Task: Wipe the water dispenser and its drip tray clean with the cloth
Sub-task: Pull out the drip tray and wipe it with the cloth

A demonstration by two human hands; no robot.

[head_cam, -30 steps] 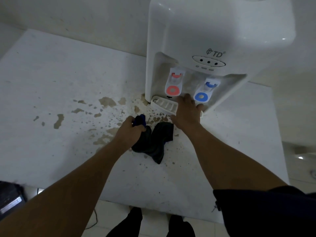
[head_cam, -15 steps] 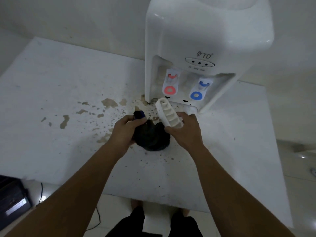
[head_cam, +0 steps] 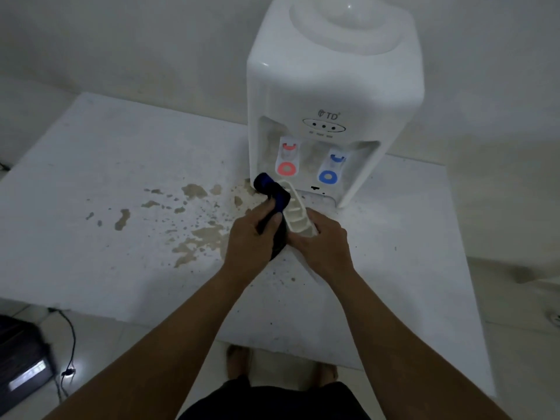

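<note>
Over the stained table (head_cam: 91, 183) — my right hand (head_cam: 321, 247) grips the drip tray (head_cam: 298, 215), left hand (head_cam: 251, 237) clutches the cloth (head_cam: 272, 189); tilted tray could slip, dripping residue.

Stained white table (head_cam: 91, 183), pale wall (head_cam: 121, 40)

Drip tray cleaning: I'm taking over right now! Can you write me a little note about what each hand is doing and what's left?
Left hand: grips the dark blue-and-black cloth, pressed against the tray.
Right hand: holds the white slotted plastic drip tray, lifted off and tilted, in front of the white plastic water dispenser.
Done: tray taken out, wiping begun.
Left: finish the tray, wipe the dispenser, refit the tray. Brown stains mark the white tabletop.
</note>
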